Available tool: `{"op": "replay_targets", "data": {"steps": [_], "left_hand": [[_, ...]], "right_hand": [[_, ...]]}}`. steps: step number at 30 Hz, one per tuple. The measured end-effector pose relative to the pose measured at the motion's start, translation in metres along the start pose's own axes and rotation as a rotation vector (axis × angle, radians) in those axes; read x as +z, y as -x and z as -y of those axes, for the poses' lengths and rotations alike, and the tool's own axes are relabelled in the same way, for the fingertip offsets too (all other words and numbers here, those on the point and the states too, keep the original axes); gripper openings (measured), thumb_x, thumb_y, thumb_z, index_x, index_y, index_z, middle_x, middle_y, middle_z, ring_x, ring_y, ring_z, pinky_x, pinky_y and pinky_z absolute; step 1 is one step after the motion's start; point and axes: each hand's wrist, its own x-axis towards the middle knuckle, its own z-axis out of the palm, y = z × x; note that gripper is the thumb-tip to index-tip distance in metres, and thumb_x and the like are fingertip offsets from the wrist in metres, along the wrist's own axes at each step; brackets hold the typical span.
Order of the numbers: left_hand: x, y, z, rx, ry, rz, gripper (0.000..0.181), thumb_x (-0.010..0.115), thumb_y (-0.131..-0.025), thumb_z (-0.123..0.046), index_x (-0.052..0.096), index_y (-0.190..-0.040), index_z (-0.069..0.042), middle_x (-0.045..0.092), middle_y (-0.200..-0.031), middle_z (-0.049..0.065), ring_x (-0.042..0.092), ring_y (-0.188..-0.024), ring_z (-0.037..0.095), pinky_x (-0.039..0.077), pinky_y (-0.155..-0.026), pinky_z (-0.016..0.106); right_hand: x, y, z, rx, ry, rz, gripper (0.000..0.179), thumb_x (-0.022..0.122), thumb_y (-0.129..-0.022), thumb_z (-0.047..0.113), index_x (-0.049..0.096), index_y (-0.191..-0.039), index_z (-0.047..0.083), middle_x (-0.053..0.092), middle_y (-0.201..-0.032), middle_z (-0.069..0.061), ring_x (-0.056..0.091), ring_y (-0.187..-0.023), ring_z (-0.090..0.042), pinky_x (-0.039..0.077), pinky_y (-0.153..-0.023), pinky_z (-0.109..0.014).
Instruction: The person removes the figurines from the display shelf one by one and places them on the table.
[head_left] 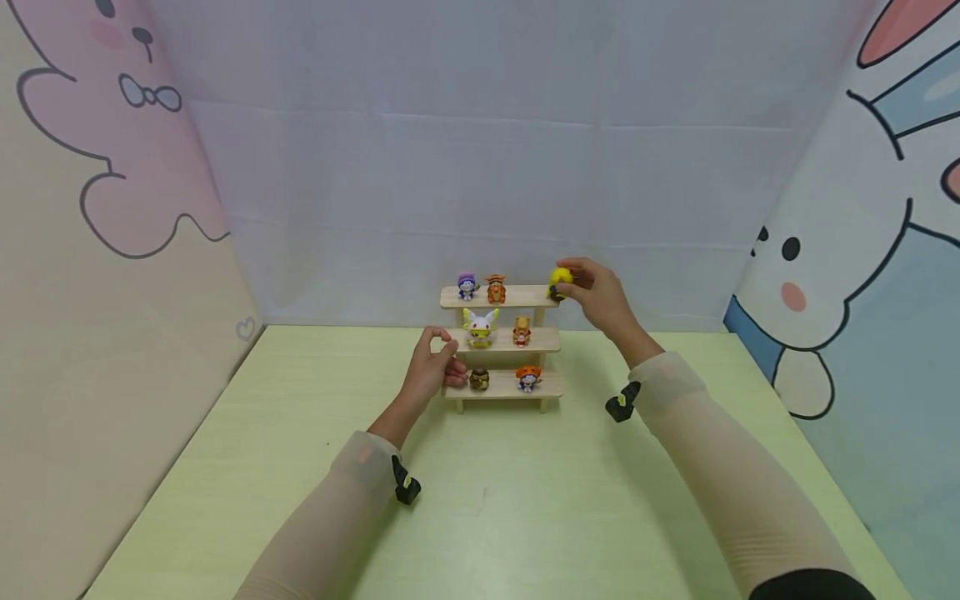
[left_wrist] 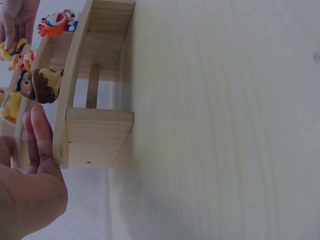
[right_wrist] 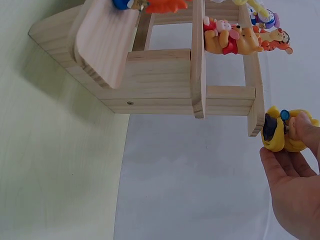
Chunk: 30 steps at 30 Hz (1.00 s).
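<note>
My right hand (head_left: 603,300) pinches a small yellow figurine (right_wrist: 287,130) between thumb and fingers, its dark base right at the right end of the top board. At the left end of the three-tier wooden display shelf (head_left: 501,339) is my left hand (head_left: 431,367). Its thumb and index finger grip the end of the middle board, while the lower fingers lie over the bottom board, beside a brown owl figurine (left_wrist: 45,85). A white-eared yellow figurine (head_left: 480,329) and a bear figurine (head_left: 521,332) stand on the middle tier.
On the top tier stand a purple-hatted figurine (head_left: 467,287) and an orange tiger figurine (head_left: 496,289). An orange-hatted figurine (head_left: 528,379) is at the right of the bottom tier. The shelf stands on a pale green table (head_left: 495,508), close to a white cloth backdrop (head_left: 480,167).
</note>
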Motion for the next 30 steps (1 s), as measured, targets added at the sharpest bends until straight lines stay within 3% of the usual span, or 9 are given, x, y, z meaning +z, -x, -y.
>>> {"op": "replay_targets", "data": {"steps": [19, 30], "left_hand": [[0.001, 0.003, -0.002, -0.003, 0.003, -0.001, 0.011, 0.052, -0.110, -0.015, 0.042, -0.115, -0.012, 0.065, -0.063, 0.006, 0.065, -0.053, 0.016, 0.061, -0.051, 0.029], [0.000, 0.004, -0.002, -0.001, -0.011, 0.012, 0.013, 0.051, -0.111, -0.018, 0.042, -0.117, -0.012, 0.066, -0.065, 0.006, 0.066, -0.055, 0.016, 0.061, -0.052, 0.028]], "right_hand": [[-0.025, 0.009, -0.029, 0.027, -0.039, -0.028, 0.045, 0.065, -0.103, 0.011, 0.053, -0.144, 0.001, 0.056, -0.143, -0.021, 0.057, -0.130, -0.037, 0.050, -0.108, -0.049], [-0.030, 0.017, -0.054, 0.112, -0.070, 0.015, 0.047, 0.065, -0.103, 0.012, 0.051, -0.146, 0.000, 0.053, -0.145, -0.021, 0.054, -0.132, -0.039, 0.047, -0.111, -0.052]]}}
